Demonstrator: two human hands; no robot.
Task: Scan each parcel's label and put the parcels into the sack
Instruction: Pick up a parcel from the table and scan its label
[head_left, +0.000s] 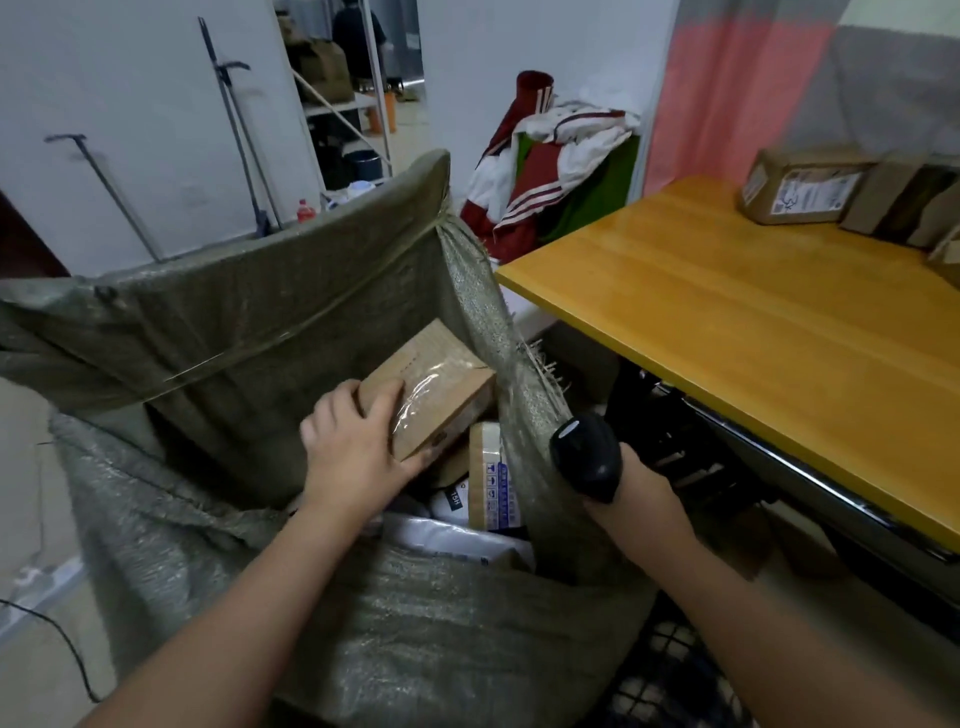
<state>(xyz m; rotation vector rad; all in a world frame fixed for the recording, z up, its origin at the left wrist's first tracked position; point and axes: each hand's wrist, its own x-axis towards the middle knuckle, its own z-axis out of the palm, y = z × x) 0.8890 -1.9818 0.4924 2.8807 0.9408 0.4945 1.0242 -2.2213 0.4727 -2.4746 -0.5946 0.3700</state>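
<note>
Lower parcels (493, 478) are half hidden in the sack (234, 322); taped carton (436, 384) gripped by left hand (353, 457), barcode scanner (587, 457) by right hand (641, 491); table (753, 322) at two o'clock.

Sack (234, 322) mouth is wide open from above, and I see free room along its left and back walls. The right half of the mouth is taken: my left hand (353, 452) grips a cardboard box (436, 384) there, above a pile of parcels (493, 478) lower down. The sack's tall right wall, frayed at the rim, stands between the mouth and the table (727, 322). My right hand (641, 496) with the scanner (587, 457) fills the narrow gap between that wall and the table edge. The near tabletop is bare, so there's an open path. Brown boxes (802, 192) crowd the far right corner. A dark frame (675, 436) blocks the space underneath.
</note>
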